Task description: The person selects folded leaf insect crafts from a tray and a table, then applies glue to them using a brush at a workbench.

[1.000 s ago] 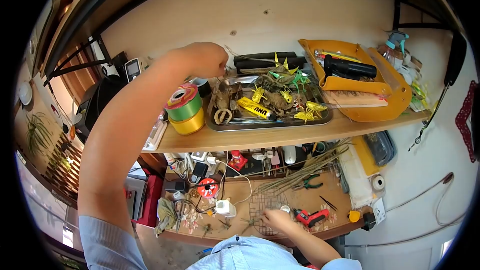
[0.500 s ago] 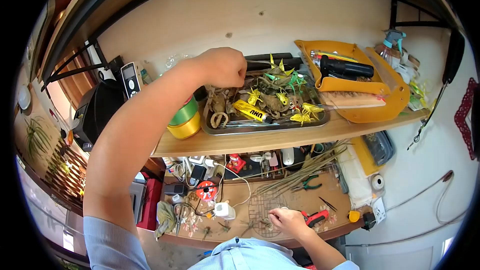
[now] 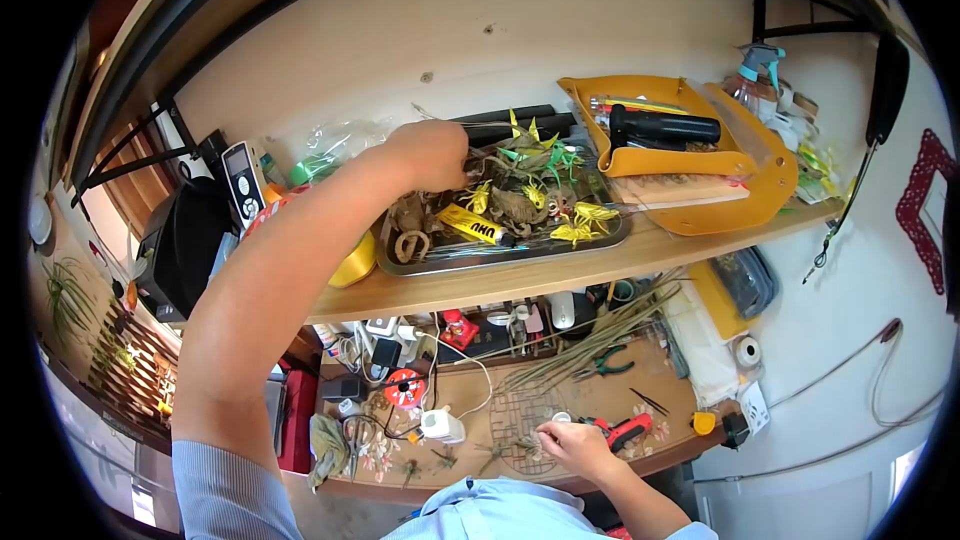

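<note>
My left hand [image 3: 435, 153] reaches over the back left part of a metal tray [image 3: 470, 265] on the shelf. Its fingers curl down among the items, and whatever they grip is hidden. In the tray lie a yellow UHU glue tube [image 3: 475, 225], several yellow woven insects [image 3: 583, 223], a green woven insect [image 3: 560, 162] and dried brown woven pieces [image 3: 412, 243]. Down at the desk, my right hand [image 3: 578, 448] is closed at the edge of a round grid pattern [image 3: 515, 430]. A small brownish bit shows by its fingertips, too small to name. A red-handled tool [image 3: 628, 432] lies beside that hand.
Ribbon rolls [image 3: 355, 262] stand left of the tray, an orange-yellow leather holder [image 3: 690, 195] right of it. On the desk lie long dried stalks [image 3: 600, 335], green-handled pliers [image 3: 608, 365], tweezers [image 3: 650, 401], scissors [image 3: 354, 440] and a white cord [image 3: 490, 380]. The shelf edge [image 3: 560, 268] overhangs the desk.
The view has shifted, so the shelf sits further left. My left hand has turned and lowered slightly toward the tray. The right hand stays about where it was.
</note>
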`<state>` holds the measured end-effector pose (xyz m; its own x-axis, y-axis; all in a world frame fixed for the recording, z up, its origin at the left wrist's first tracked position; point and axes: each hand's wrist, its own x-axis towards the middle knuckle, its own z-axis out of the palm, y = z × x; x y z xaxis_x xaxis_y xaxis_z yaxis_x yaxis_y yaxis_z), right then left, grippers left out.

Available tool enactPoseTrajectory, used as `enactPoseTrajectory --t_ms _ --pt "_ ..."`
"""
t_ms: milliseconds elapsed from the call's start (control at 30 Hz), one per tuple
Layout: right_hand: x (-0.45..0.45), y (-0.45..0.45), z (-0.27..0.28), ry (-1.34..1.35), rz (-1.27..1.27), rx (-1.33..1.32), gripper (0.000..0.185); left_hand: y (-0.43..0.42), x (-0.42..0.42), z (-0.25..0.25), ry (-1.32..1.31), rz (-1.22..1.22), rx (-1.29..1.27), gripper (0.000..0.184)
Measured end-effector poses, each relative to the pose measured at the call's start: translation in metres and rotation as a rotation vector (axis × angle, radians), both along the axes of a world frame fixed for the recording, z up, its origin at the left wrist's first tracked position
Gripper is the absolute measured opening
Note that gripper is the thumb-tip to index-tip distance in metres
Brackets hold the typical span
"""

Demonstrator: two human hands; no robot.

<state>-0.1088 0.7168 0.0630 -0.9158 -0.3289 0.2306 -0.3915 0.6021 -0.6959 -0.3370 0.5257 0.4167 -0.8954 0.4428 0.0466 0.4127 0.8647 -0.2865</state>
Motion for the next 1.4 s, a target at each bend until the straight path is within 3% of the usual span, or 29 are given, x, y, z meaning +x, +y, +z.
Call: enactPoseTrajectory --t_ms 200,333,400,467,567,667,733,767,867,933,1000,1067,1200,1233,1400 --pt "0.0 0.004 0.003 0.016 0.011 -0.015 0.018 -0.006 0.001 0.019 0.016 -0.021 0.151 0.026" --pt "-0.003 0.011 0.042 0.078 0.074 -0.026 0.014 -0.011 0.01 0.036 0.01 -0.017 0.318 0.033" --pt "-0.009 0.018 0.084 0.113 0.097 -0.04 0.012 -0.014 0.012 0.043 0.024 -0.029 0.353 0.032" --pt "-0.012 0.03 0.143 0.336 0.167 -0.073 0.009 -0.015 0.019 0.049 0.037 -0.042 0.39 0.031" --pt "-0.02 0.051 0.227 0.515 0.06 -0.038 0.009 -0.016 0.036 0.059 -0.097 0.037 0.596 0.026" --pt "-0.048 0.062 0.295 0.639 -0.176 0.045 0.013 -0.018 0.055 0.059 -0.112 -0.043 0.815 0.018" --pt "-0.088 0.067 0.328 1.012 -0.181 0.203 0.016 -0.015 0.083 0.055 -0.114 -0.144 1.15 0.017" --pt "-0.101 0.067 0.34 0.958 -0.19 0.266 0.019 -0.016 0.095 0.051 -0.164 -0.193 1.245 0.017" --pt "-0.138 0.063 0.365 0.855 -0.139 0.469 0.025 -0.02 0.142 0.028 -0.383 -0.206 1.538 0.011" --pt "-0.151 0.051 0.367 0.812 -0.066 0.604 0.027 -0.031 0.17 -0.015 -0.594 -0.325 1.869 0.006" --pt "-0.158 0.035 0.365 0.563 0.071 0.55 0.03 -0.037 0.198 -0.06 -0.787 -0.22 2.176 0.006" --pt "-0.167 0.022 0.358 0.646 0.098 0.569 0.026 -0.044 0.214 -0.11 -1.017 -0.033 2.355 0.007" --pt "-0.177 -0.002 0.36 0.558 0.107 0.687 0.021 -0.046 0.229 -0.188 -1.281 0.072 2.614 0.011" --pt "-0.179 -0.006 0.361 0.532 0.087 0.724 0.02 -0.047 0.232 -0.196 -1.422 0.104 2.693 0.013" --pt "-0.179 -0.018 0.365 0.574 -0.009 0.734 0.021 -0.048 0.239 -0.204 -1.554 0.159 2.796 0.017"
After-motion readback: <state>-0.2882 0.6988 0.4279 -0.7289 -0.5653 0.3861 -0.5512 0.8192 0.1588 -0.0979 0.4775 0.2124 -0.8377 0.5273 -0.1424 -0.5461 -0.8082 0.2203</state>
